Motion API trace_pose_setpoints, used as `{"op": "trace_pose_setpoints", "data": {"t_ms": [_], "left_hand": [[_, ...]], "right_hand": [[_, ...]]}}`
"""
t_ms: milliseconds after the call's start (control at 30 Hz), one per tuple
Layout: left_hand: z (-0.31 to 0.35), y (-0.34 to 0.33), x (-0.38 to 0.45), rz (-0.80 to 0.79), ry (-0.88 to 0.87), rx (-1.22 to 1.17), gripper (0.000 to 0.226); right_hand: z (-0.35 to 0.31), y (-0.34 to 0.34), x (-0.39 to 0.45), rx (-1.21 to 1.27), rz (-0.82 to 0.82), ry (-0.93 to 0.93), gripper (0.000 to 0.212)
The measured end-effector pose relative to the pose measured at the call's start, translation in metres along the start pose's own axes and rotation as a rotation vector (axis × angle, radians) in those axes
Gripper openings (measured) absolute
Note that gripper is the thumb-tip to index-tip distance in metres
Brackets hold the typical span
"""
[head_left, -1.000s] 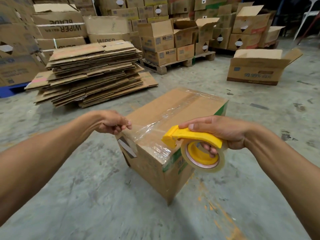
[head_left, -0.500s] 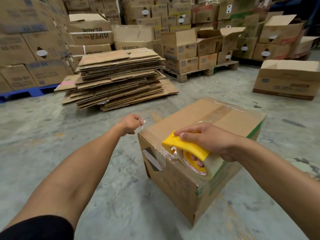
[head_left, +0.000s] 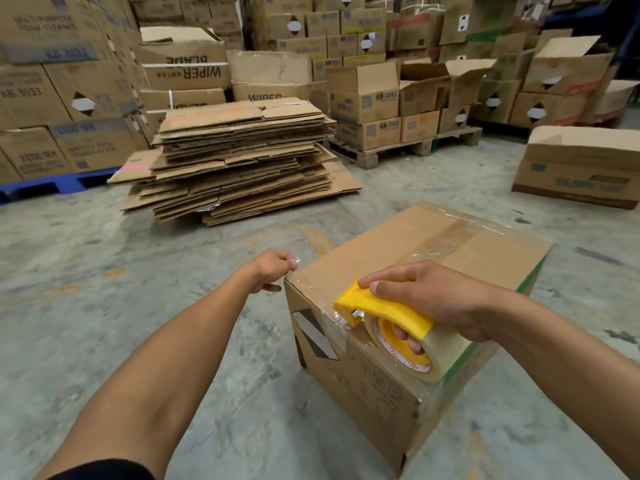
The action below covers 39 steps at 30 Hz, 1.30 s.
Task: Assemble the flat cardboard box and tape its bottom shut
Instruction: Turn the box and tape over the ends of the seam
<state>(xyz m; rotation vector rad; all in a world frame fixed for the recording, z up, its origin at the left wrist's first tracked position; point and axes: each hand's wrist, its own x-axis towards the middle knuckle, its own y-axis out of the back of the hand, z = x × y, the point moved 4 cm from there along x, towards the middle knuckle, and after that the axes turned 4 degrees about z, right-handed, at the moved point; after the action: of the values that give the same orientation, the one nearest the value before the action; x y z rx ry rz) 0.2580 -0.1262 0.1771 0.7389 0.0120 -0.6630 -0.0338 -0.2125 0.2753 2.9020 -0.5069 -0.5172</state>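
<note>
The box (head_left: 408, 327) stands on the concrete floor (head_left: 104, 306), its taped face up and one corner turned toward the camera. Clear tape (head_left: 450, 237) runs along the seam of that face and folds over the box's near top edge. The right hand (head_left: 436, 299) has its grip closed around the yellow dispenser (head_left: 384, 308), fingers through the roll's core; the dispenser's nose touches the box's near top edge and the roll (head_left: 408, 355) hangs against the side below that edge. The left hand (head_left: 273, 270) sits just beside the box's left top corner, its grip pinched narrow; what it pinches is too small to tell. Bare floor lies open all round the box. Beyond the box, well apart, lies a stack (head_left: 239, 161) of flattened cartons, with a pallet (head_left: 405, 147) of boxes to the stack's right. A lone carton (head_left: 578, 168) sits on the floor beyond the box's right edge.
</note>
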Motion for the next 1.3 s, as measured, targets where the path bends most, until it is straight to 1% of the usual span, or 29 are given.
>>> {"op": "trace_pose_setpoints", "data": {"t_ms": [167,267,333,400,467,533,633,667,700,767,800,833,867,900,933,967,1000,1033,1067,1100,1133,1167,1200,1233,1267,1300], "left_hand": [[-0.008,-0.004,-0.004,-0.139,0.144,-0.103,0.017],[-0.014,-0.011,-0.010,-0.214,0.262,-0.286,0.014],[-0.016,-0.017,-0.014,-0.221,0.289,-0.377,0.015],[-0.019,-0.021,-0.017,-0.202,0.286,-0.382,0.017],[-0.019,-0.022,-0.018,-0.145,0.247,-0.358,0.019],[-0.015,-0.016,-0.018,-0.069,0.168,-0.270,0.024],[-0.011,-0.007,-0.017,-0.003,0.134,-0.130,0.041],[-0.012,-0.004,-0.015,0.047,0.114,-0.092,0.045],[-0.012,0.001,-0.014,0.145,0.069,-0.071,0.047],[-0.011,0.014,-0.021,0.433,-0.092,-0.103,0.045],[-0.009,0.018,-0.029,0.523,-0.201,-0.137,0.044],[-0.007,0.017,-0.035,0.523,-0.297,-0.161,0.044],[-0.006,0.013,-0.040,0.448,-0.364,-0.172,0.045],[-0.007,0.005,-0.042,0.321,-0.389,-0.181,0.048],[-0.009,-0.003,-0.045,0.184,-0.374,-0.179,0.051],[-0.010,-0.009,-0.047,0.097,-0.354,-0.165,0.054],[-0.010,-0.012,-0.048,0.074,-0.340,-0.127,0.057],[-0.008,-0.014,-0.049,0.095,-0.336,-0.072,0.060],[-0.003,-0.014,-0.052,0.149,-0.342,0.019,0.062],[0.003,-0.014,-0.056,0.204,-0.384,0.135,0.064],[0.011,-0.018,-0.063,0.229,-0.470,0.245,0.064],[0.018,-0.025,-0.069,0.206,-0.580,0.334,0.064],[0.024,-0.035,-0.076,0.139,-0.684,0.396,0.062],[0.027,-0.047,-0.083,0.047,-0.751,0.441,0.060],[0.026,-0.058,-0.088,-0.036,-0.765,0.478,0.057],[0.024,-0.066,-0.091,-0.079,-0.757,0.507,0.053]], "right_hand": [[0.001,0.001,0.000,-0.024,-0.006,-0.009,0.021],[0.001,0.002,-0.002,-0.038,-0.009,-0.015,0.022],[0.001,0.002,-0.002,-0.048,-0.008,-0.024,0.022],[0.001,0.001,-0.003,-0.059,-0.011,-0.025,0.021],[0.000,0.000,-0.004,-0.061,-0.007,-0.018,0.020],[-0.001,-0.001,-0.004,-0.060,0.002,-0.016,0.020],[-0.002,-0.002,-0.003,-0.069,0.015,-0.013,0.019],[-0.002,-0.003,-0.002,-0.073,0.014,-0.009,0.019],[-0.003,-0.004,-0.002,-0.074,0.014,-0.006,0.019],[-0.002,-0.004,-0.002,-0.072,0.015,0.000,0.019],[-0.002,-0.004,-0.002,-0.070,0.014,0.003,0.019],[-0.002,-0.004,-0.002,-0.068,0.014,0.006,0.020],[-0.001,-0.004,-0.001,-0.070,0.015,0.008,0.020],[-0.001,-0.004,-0.001,-0.073,0.017,0.009,0.020],[-0.001,-0.004,-0.001,-0.076,0.019,0.009,0.020],[-0.001,-0.005,-0.001,-0.078,0.018,0.009,0.021],[-0.002,-0.005,-0.002,-0.082,0.015,0.009,0.021],[-0.002,-0.006,-0.002,-0.087,0.014,0.010,0.022],[-0.003,-0.006,-0.003,-0.091,0.015,0.011,0.022],[-0.004,-0.007,-0.003,-0.097,0.018,0.012,0.022],[-0.004,-0.007,-0.003,-0.101,0.021,0.010,0.022],[-0.004,-0.006,-0.003,-0.104,0.023,0.006,0.022],[-0.005,-0.006,-0.003,-0.110,0.021,-0.001,0.022],[-0.005,-0.006,-0.002,-0.115,0.015,-0.012,0.022],[-0.005,-0.006,-0.002,-0.118,0.006,-0.020,0.023],[-0.006,-0.007,-0.002,-0.113,-0.004,-0.026,0.024]]}}
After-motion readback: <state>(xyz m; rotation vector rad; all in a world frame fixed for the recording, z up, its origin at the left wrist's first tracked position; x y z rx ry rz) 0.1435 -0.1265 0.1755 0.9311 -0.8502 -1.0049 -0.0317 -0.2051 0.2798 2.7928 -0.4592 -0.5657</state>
